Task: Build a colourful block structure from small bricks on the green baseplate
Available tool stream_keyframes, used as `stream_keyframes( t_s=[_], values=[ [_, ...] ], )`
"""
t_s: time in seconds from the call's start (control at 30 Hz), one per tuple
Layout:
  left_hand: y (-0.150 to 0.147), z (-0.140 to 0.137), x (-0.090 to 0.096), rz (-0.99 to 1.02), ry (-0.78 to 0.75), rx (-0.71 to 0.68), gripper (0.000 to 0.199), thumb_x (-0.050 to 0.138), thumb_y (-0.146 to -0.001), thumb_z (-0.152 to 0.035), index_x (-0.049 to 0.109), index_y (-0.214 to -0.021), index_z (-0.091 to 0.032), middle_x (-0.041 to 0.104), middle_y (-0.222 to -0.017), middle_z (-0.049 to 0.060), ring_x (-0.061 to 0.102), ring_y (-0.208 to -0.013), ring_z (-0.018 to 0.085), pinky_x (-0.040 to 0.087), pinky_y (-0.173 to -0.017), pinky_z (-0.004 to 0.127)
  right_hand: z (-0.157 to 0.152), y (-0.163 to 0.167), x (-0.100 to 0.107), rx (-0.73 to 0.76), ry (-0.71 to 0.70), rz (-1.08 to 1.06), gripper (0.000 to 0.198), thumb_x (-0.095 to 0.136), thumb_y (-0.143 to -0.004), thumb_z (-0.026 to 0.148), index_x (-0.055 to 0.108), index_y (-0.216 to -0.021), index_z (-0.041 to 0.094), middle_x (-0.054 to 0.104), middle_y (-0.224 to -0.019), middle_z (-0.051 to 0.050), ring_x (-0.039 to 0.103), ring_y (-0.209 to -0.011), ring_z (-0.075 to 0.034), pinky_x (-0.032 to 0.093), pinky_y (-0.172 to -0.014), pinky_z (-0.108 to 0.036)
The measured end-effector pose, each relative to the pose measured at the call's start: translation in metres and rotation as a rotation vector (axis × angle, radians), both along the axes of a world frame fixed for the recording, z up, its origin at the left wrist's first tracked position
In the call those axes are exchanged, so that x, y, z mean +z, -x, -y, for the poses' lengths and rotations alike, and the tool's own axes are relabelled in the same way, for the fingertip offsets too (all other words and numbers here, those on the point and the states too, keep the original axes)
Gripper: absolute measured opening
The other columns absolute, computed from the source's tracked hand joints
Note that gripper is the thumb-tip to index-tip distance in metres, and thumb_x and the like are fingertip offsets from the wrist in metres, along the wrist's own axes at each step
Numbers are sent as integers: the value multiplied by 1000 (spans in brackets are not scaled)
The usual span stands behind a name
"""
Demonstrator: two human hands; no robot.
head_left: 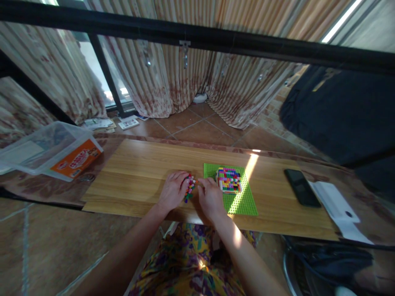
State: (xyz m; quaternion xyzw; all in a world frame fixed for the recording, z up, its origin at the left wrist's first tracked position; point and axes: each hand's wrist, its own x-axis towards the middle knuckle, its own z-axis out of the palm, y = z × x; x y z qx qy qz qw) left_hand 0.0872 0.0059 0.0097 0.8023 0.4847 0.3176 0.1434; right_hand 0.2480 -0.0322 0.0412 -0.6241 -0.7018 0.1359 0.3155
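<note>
Small loose building bricks (190,188) in mixed colours lie in a little heap on the wooden board, between my two hands. Cupped along the heap's left side, my left hand (173,192) rests low with its fingers spread out and its thumb near the bricks. My right hand (211,200) is at the heap's right side, thumb and forefinger drawn together at a tiny orange brick (196,181). Just right of that hand, a block of many-coloured bricks (228,180) with a pale lower edge sits on a green studded baseplate (247,201).
A black phone (302,188) and a white opened-out box (335,205) lie at the right. On the left stands a clear plastic bin (52,144) with an orange label. A dark metal bar (197,37) crosses above the wooden board (138,164).
</note>
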Motion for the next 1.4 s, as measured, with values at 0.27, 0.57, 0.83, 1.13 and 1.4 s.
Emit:
stream_keyframes(
  t_s=[0.27,0.57,0.83,1.13,1.4],
  values=[
    [-1,1,4,-7,9,9,30,40,-97,-28,61,-114,-17,66,-116,8,58,-110,22,46,-101,42,-18,6,-19,0,55,156,27,41,-94,15,68,-94,17,65,-89,-10,59,-86,-21,45,-80,-30],
    [0,0,1,-6,-5,6,29,40,-97,-28,60,-115,-18,66,-117,8,57,-112,22,45,-101,42,-12,3,-16,6,10,7,27,42,-95,19,67,-86,19,66,-85,-7,60,-83,-20,46,-79,-29],
    [0,-1,1,-4,9,-1,31,39,-98,-30,61,-115,-20,66,-118,7,57,-112,22,44,-102,42,21,-24,7,-107,-85,-299,22,49,-92,32,69,-93,22,70,-90,-6,64,-82,-19,51,-75,-31],
    [0,-1,3,12,15,-3,31,39,-97,-32,62,-114,-19,66,-117,8,58,-111,22,46,-101,43,40,-84,7,-387,-100,-502,27,61,-84,43,69,-94,19,72,-90,-8,67,-81,-20,53,-74,-33],
    [-1,-2,3,5,13,0,31,39,-97,-31,62,-114,-19,66,-117,8,58,-111,22,45,-102,43,30,-116,-8,-473,-104,-429,28,63,-81,41,69,-94,17,72,-88,-10,67,-77,-21,52,-72,-36]
  ],
)
